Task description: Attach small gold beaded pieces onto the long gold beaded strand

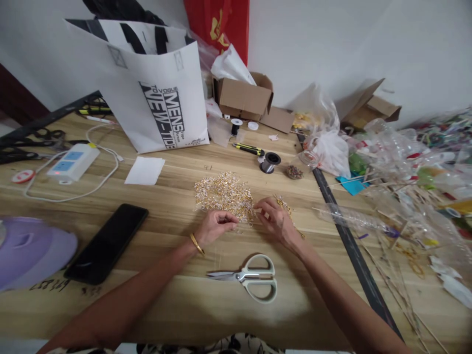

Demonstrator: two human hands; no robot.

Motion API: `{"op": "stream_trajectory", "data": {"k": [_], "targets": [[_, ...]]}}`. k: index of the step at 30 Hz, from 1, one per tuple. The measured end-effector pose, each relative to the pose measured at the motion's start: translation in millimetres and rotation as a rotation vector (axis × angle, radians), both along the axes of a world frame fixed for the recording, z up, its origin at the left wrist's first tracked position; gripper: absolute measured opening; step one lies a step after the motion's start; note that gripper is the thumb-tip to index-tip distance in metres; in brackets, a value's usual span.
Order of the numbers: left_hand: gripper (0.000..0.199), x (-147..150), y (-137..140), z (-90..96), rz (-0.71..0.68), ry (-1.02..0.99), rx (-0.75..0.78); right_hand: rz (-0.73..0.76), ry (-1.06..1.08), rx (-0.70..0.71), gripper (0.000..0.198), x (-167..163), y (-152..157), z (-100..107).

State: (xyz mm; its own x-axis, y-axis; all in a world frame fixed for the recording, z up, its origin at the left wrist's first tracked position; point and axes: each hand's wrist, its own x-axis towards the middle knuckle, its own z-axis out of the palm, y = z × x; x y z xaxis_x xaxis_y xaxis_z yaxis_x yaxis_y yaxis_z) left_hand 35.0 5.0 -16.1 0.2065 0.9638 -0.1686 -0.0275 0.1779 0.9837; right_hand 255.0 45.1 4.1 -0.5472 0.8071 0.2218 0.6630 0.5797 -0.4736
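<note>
A loose pile of small gold and silver beads or findings (223, 194) lies at the middle of the wooden table. My left hand (216, 227), with a gold bangle at the wrist, is at the pile's near edge. Its thumb and forefinger are pinched together; whatever they hold is too small to make out. At the right edge of the pile is my right hand (275, 219), fingertips closed on something tiny. Gold-coloured pieces (282, 201) lie beside and partly behind that hand. White-handled scissors (254, 278) rest nearer to me, blades slightly apart, pointing left.
Beyond the pile are wire spools (270, 162), a yellow-black cutter (249, 149) and a jar of beads (295, 171). A phone (106, 243), white paper (144, 170) and power strip (73, 163) lie left. A white bag (162, 98) stands behind; plastic bottles (391, 147) crowd the right.
</note>
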Motion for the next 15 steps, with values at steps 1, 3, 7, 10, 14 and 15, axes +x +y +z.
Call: {"op": "stream_trajectory", "data": {"k": [1, 3, 7, 10, 14, 15], "targets": [[0.012, 0, 0, -0.3, 0.006, -0.007, -0.001, -0.001, -0.081, 0.033, 0.022, 3, 3, 2], [0.011, 0, 0, -1.0, 0.013, -0.018, 0.000, -0.020, -0.227, 0.085, 0.028, 9, 9, 6], [0.012, 0, 0, -2.4, 0.010, -0.014, 0.040, 0.022, -0.443, 0.120, 0.035, 10, 21, 14], [0.014, 0, 0, -3.2, 0.004, -0.005, 0.070, 0.094, -0.575, 0.123, 0.034, 3, 27, 18], [0.016, -1, 1, -5.7, -0.009, -0.017, 0.069, 0.209, -0.710, 0.097, 0.022, -6, 30, 23], [0.016, -1, 1, -6.6, -0.011, -0.023, 0.066, 0.230, -0.728, 0.089, 0.020, -7, 30, 23]]}}
